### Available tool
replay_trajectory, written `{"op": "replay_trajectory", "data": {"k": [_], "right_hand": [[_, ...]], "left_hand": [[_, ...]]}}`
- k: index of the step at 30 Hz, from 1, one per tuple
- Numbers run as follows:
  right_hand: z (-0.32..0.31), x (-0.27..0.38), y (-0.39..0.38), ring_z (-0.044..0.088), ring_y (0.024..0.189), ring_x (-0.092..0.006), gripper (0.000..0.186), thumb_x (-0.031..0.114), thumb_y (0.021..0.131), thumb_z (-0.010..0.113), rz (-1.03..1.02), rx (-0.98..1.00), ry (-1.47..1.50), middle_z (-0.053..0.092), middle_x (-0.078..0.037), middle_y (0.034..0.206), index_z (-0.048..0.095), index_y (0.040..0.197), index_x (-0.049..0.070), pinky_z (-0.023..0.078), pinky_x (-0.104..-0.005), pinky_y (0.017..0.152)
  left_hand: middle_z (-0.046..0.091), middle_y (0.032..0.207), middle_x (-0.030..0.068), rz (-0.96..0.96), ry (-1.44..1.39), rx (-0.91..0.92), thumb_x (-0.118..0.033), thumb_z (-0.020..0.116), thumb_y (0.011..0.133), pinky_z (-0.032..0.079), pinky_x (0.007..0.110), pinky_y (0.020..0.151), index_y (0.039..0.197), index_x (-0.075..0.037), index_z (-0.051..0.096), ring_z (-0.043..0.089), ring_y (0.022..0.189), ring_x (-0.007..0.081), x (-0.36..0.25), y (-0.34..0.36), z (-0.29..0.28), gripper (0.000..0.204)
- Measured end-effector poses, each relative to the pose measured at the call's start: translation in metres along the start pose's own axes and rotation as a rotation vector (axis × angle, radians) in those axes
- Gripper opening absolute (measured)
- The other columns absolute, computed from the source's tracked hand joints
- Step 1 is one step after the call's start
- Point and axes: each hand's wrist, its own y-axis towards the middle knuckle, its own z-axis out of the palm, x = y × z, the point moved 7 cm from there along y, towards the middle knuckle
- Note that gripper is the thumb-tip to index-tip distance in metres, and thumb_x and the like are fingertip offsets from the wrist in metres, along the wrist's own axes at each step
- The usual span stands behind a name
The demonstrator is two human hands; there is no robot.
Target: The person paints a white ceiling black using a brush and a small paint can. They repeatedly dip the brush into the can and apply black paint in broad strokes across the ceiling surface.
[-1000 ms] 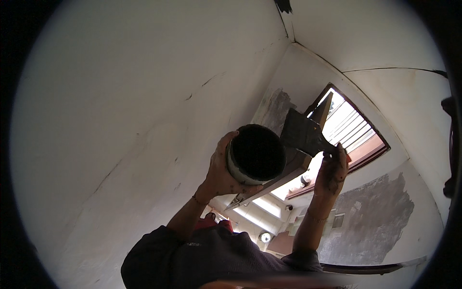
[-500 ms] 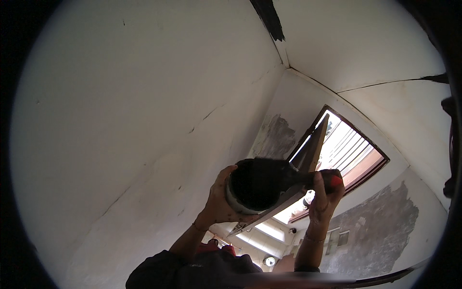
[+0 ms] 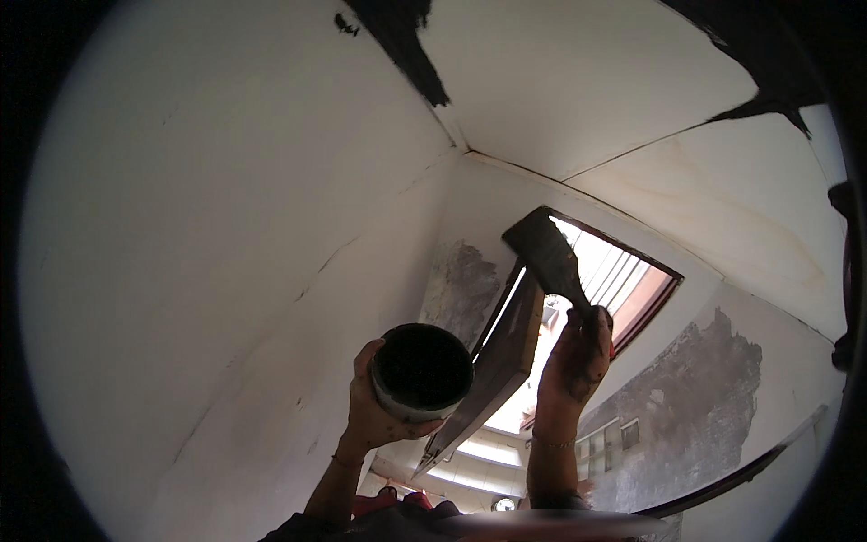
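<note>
A round, pale-walled pot (image 3: 405,409) sits in my left hand (image 3: 368,415), whose fingers wrap its side and underside. The inside of the pot looks black; how full it is cannot be made out. Raised to the right of the pot is a wide paintbrush (image 3: 549,257), its broad head coated in black and pointing up and left. My right hand (image 3: 575,361), smeared with black, grips its handle. The brush and the pot are apart, and the brush head overlaps the window in view.
Black paint strokes (image 3: 397,41) run along the wall-ceiling joint, and a larger black patch (image 3: 781,68) covers part of the ceiling. A barred window (image 3: 610,271) with an open wooden shutter (image 3: 501,361) lies behind my hands. Grey patches (image 3: 686,406) mark the white walls.
The brush has left the pot's mouth and risen, its head now tilted upward. My left hand and the pot have shifted left and slightly down in view. More black paint shows on the ceiling.
</note>
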Motion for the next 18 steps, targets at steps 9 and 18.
{"op": "replay_trajectory", "data": {"k": [9,18], "right_hand": [[0.057,0.070,0.089,0.054,0.132,-0.0292,0.045,0.013,0.104,0.051,-1.015,-0.219,-0.694,0.052,-0.023,0.142,0.038,0.145,-0.002,0.049,-0.0391,0.111],[0.106,0.040,0.181,0.065,0.121,-0.0291,0.045,0.028,0.102,0.062,-0.891,-0.068,0.558,0.064,-0.020,0.126,0.046,0.130,-0.004,0.058,-0.0338,0.104]], "left_hand": [[0.046,0.145,0.0152,-0.084,-0.015,0.055,-0.029,0.104,0.045,0.044,0.047,0.114,0.151,-0.013,0.020,0.050,0.134,0.0317,0.002,-0.006,0.003,0.137],[0.049,0.141,0.0156,-0.130,-0.079,-0.010,-0.034,0.103,0.044,0.046,0.047,0.111,0.151,-0.014,0.022,0.053,0.130,0.0331,0.002,-0.011,-0.001,0.135]]}}
